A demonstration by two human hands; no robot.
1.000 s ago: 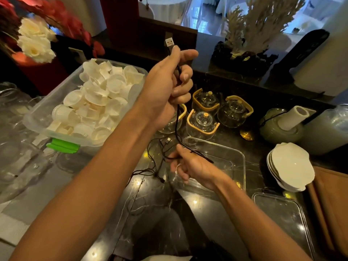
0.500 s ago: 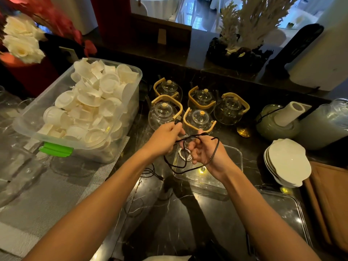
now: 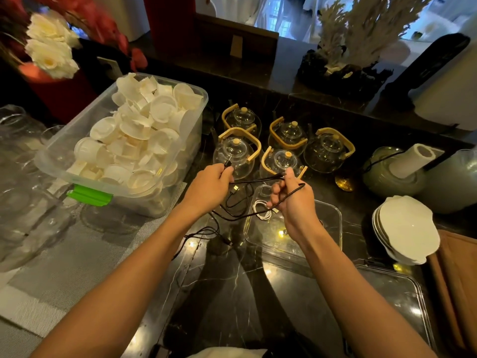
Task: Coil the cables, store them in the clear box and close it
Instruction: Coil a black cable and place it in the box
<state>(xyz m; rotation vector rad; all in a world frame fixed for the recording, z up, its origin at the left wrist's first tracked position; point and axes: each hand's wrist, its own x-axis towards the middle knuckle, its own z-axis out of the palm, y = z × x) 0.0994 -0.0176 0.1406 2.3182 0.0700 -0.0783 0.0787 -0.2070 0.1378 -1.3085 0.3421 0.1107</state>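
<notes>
Black cable stretched between left hand, right hand (both pinching).

Pretty dim warm indoor light, small ceiling-lamp glare spots on the glossy black countertop, blown-out daylight behind it, flowers left of it smeared with blur, and fisheye bending at its edges.

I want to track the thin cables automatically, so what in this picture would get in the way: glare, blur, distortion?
Head view: bright lamp reflections dot the glossy black marble counter and the clear plastic box; the black cable barely stands out against that dark stone; the white flowers at the corner are smeared; wide-angle bending curves the edges.
</notes>
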